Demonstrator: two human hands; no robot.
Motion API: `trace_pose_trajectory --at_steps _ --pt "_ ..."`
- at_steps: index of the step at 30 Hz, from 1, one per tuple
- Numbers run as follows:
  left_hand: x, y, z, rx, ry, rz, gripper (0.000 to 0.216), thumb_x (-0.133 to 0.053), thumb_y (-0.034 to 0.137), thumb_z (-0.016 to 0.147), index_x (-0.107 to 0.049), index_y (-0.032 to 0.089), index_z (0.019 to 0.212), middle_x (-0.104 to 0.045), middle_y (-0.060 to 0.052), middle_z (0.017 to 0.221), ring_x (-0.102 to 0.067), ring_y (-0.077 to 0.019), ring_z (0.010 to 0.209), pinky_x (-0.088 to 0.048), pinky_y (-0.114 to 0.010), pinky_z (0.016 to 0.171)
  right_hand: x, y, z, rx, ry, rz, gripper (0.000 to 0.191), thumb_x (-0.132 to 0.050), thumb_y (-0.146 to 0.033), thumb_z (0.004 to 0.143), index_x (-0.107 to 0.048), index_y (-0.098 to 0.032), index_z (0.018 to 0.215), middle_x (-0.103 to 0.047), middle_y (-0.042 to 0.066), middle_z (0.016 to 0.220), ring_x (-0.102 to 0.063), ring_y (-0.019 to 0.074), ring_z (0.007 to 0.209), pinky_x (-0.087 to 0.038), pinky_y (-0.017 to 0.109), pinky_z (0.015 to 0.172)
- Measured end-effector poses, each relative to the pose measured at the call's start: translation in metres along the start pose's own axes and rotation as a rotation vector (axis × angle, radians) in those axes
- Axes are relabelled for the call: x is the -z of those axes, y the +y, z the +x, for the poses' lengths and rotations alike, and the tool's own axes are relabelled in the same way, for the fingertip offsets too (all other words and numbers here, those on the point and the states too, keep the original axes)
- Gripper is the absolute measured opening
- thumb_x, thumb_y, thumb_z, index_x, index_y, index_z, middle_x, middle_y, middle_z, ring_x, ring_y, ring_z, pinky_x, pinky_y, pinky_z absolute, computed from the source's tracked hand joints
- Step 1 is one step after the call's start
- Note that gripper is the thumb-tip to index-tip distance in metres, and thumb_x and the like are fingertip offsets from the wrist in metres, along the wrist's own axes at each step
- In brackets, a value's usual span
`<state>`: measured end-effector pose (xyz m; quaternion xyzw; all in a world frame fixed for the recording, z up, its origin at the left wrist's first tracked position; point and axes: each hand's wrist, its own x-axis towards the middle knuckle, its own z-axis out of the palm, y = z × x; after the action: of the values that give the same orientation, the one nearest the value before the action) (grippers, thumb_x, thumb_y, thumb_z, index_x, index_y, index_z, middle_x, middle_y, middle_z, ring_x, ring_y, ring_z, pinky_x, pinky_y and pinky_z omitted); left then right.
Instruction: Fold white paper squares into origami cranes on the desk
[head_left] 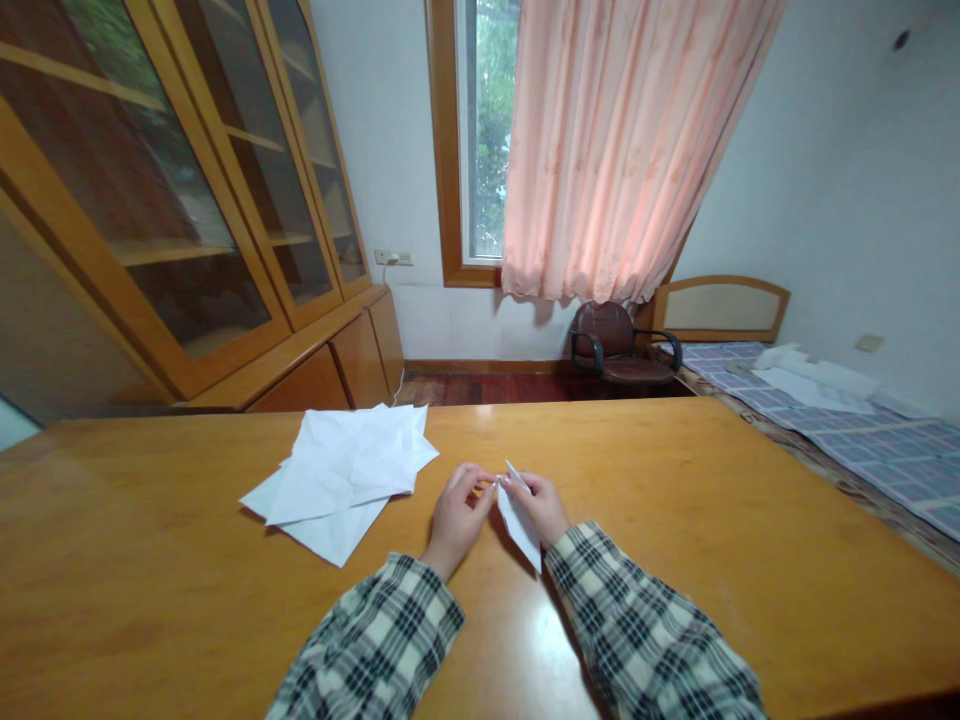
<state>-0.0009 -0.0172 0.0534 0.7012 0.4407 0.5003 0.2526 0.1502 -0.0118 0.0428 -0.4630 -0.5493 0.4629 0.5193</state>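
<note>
At the bench [187,620], the right hand [545,510] pinches folded paper [523,535], which should steady it; the left hand [455,515] pinches its tip, perhaps at a crease.

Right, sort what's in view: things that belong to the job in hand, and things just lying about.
In the job:
folded white paper, in the right hand, with the left hand at its upper end
loose pile of white paper sheets, probably
glossy yellow-brown wooden table, underneath

Just about:
maroon armchair
pink patterned curtain
glass-fronted wooden cabinet
</note>
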Motion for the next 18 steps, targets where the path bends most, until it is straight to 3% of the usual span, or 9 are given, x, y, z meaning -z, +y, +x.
trace_pose_trajectory --at_steps 18 --pt "-0.0014 0.0001 -0.0007 -0.002 -0.027 -0.024 0.015 -0.053 0.03 0.085 -0.062 0.019 0.085 -0.059 -0.004 0.089 -0.057 -0.0153 0.083 -0.047 -0.024 0.065 -0.0011 -0.0076 -0.0005 -0.039 0.048 0.053 0.043 -0.069 -0.054 0.065 -0.07 -0.012 0.073 -0.062 0.003 0.066 -0.051 0.015 0.063 -0.037 0.026 0.061"
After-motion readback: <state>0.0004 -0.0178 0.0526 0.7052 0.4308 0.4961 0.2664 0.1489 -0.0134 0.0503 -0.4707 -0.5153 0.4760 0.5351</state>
